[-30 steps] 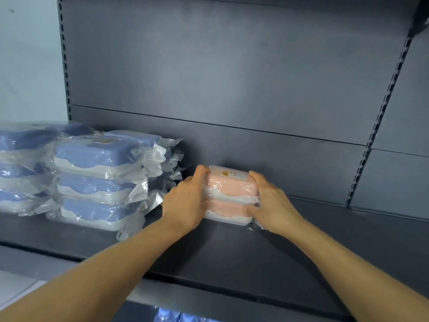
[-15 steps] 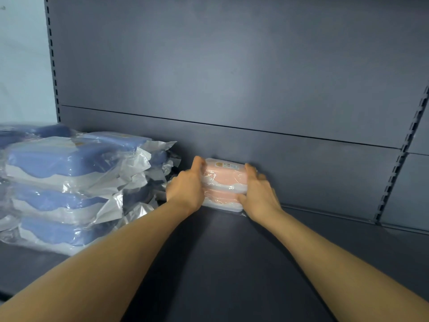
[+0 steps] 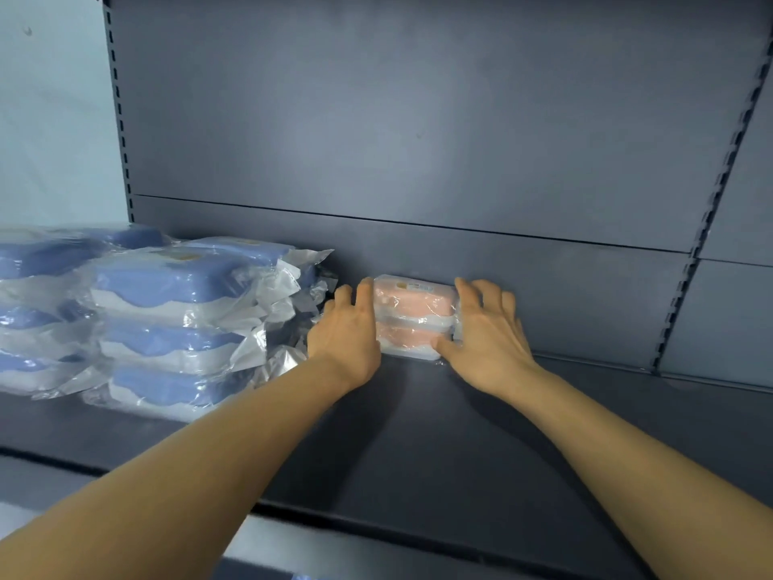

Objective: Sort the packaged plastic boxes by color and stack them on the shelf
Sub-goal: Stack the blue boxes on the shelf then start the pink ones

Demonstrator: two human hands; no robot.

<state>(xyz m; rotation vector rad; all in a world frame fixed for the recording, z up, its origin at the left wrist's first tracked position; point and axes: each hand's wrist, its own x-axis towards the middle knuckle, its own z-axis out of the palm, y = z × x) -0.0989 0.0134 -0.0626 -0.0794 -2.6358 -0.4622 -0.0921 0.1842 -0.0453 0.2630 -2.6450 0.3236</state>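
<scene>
We press our left hand (image 3: 345, 332) and right hand (image 3: 487, 334), fingers straight, against the pink boxes (image 3: 414, 316) at the shelf's (image 3: 418, 433) back edge.

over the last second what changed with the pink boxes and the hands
Both hands pushed the pink boxes back to the shelf's rear panel. The right hand has now spread its fingers, loosening its grip; the left hand stays flat against the stack's side. The blue stacks did not move.
</scene>
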